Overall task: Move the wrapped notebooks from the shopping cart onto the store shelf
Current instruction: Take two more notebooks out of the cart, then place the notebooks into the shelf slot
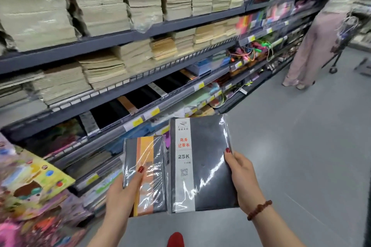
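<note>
Head view, and the left hand (124, 188) is gripping the smaller wrapped notebook (146, 174), the orange-banded one, with its thumb pressing on the cover. The right hand (243, 178) is pinching the larger black wrapped notebook (202, 164) by its right edge. Both are sitting side by side between the hands, edges touching. The store shelf (100, 43) is running just beyond and left of both grips.

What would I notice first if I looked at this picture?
Probably the two shiny wrapped books low in the middle: the left hand holds the small notebook with an orange stripe, the right hand the big black notebook marked 25K. Behind, on the left, shelves carry tall stacks of pale paper.
</note>
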Demonstrator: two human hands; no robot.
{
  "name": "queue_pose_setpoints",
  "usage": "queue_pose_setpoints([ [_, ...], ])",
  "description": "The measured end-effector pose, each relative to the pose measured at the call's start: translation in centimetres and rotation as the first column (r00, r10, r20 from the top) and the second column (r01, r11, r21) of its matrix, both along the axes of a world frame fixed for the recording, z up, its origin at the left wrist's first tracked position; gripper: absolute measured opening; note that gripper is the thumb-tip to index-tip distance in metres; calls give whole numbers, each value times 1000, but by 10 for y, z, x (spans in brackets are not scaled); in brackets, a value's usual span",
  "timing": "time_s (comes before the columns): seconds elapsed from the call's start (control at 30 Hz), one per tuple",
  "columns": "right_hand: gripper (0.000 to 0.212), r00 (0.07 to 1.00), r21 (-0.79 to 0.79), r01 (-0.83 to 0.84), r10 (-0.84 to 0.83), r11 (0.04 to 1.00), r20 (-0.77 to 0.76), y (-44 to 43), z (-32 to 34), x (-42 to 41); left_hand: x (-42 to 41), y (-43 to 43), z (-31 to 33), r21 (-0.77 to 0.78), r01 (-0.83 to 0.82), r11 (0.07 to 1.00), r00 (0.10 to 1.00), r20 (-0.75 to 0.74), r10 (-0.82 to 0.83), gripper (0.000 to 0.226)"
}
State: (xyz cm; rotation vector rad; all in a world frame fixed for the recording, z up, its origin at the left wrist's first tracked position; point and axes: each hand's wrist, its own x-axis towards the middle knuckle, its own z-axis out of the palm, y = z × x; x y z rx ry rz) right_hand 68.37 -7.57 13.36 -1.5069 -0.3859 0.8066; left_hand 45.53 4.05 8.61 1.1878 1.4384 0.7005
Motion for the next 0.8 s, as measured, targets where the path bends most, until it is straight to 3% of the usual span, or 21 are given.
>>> queue_pose_setpoints([
  [0.07,67,1000,-1,-24,24,1000,-3,33,1,22,18,29,0,-5,-31,1000,999,-36,31,76],
  [0.17,47,999,-2,-35,35,999,-16,74,1,49,41,65,1,-16,-75,997,996,-42,74,89],
  [0.3,31,998,-26,-66,66,997,-23,117,-2,80,68,102,7,-39,-100,994,995,20,101,70],
  [0.37,33,995,-42,-101,100,994,-22,136,-4,96,82,114,12,-49,-144,988,988,41,146,58],
  [0.5,38,986,-68,-163,160,984,-57,174,-11,133,111,134,5,-62,-222,973,974,20,223,60],
  [0.63,43,966,-94,-258,253,962,-60,207,-15,178,152,145,4,-8,-312,950,950,12,312,43],
  [0.8,48,919,-130,-383,363,915,-150,243,-18,244,223,141,6,-25,-436,900,900,4,436,47],
])
